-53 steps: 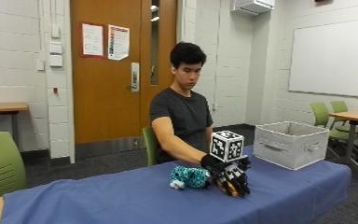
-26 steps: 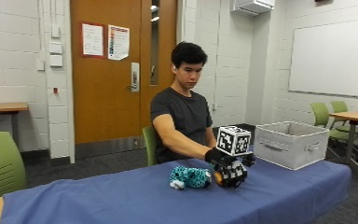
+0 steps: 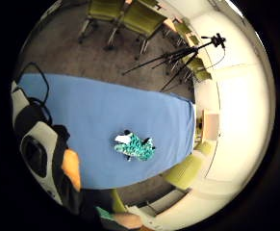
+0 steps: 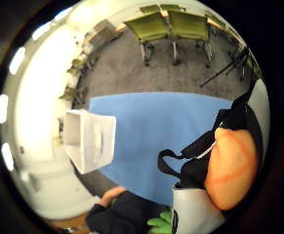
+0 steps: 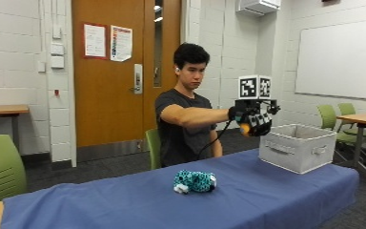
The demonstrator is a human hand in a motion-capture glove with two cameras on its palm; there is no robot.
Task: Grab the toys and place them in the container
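Right hand (image 5: 254,121) grips orange toy (image 5: 243,128) in air beside container (image 5: 296,152).

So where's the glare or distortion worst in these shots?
Thumb side palm view: the wall beside the white bin is blown out. Little finger side palm view: the blue tablecloth edges bow. Outside view: even light, the teal toy shows clearly.

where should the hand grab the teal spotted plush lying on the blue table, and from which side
Likely from above, around its rounded middle. The teal plush toy lies flat on the blue tablecloth with open cloth all around, so nothing blocks a top-down reach. Its white end looks smaller and harder to hold. The gloved right hand is busy now, holding an orange toy beside the white container.
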